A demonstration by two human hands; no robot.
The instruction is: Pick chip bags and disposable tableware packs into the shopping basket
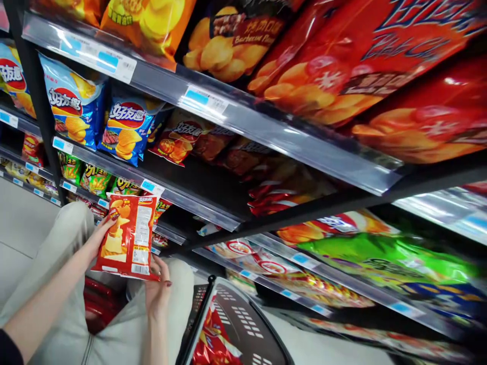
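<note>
One red crisp bag [129,237] with barcode panel facing up, held before the shelves [236,114], left hand [99,234] gripping its left edge, right hand [158,289] cupping its bottom corner, perhaps one more red bag in the basket [243,324] below

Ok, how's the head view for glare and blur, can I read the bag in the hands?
Head view: the red chip bag, held by left hand and right hand, is fairly sharp, though its print is too small to read; the shelf rail shows bright glare; the big red bags at upper right are smeared and stretched; the frame is tilted.
</note>
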